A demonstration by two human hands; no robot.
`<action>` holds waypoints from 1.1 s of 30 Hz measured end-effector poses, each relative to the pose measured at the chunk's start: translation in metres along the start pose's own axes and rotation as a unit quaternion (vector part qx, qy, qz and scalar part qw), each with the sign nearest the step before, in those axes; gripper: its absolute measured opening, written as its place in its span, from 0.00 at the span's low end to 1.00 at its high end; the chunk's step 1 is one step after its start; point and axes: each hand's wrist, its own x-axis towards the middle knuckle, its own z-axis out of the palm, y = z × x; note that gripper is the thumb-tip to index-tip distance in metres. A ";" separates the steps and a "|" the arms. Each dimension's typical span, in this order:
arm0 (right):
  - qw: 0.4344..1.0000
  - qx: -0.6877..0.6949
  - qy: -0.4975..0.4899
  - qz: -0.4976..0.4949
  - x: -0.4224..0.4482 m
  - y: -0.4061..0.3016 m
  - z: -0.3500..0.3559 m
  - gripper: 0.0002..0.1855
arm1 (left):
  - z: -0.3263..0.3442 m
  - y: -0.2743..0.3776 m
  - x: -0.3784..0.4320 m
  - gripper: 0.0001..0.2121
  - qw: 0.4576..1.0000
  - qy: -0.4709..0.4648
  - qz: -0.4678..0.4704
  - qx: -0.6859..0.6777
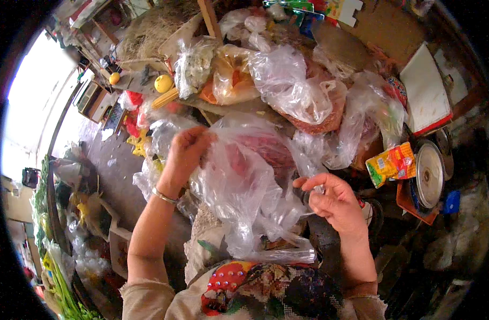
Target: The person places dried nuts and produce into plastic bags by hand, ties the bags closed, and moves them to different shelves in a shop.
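In front of me hangs a large clear plastic bag, crumpled and spread wide. Something reddish-pink shows through its upper part; I cannot make out what it is. My left hand, with a bangle on the wrist, has its fingers closed on the bag's upper left edge. At the bag's right side is my right hand, its fingers curled and the index finger partly extended. Whether it pinches a bit of the film is not clear. A rolled fold of clear plastic lies close to my printed top.
Beyond the bag, more filled plastic bags crowd a surface. A yellow ball-like object sits at the left. On the right are a yellow-and-red packet, a round metal lid and a white board. Green vegetables lie lower left.
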 end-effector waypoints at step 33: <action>0.933 -0.354 0.015 -0.064 0.039 0.016 0.062 0.37 | 0.049 0.012 -0.082 0.04 0.967 -0.108 0.215 0.087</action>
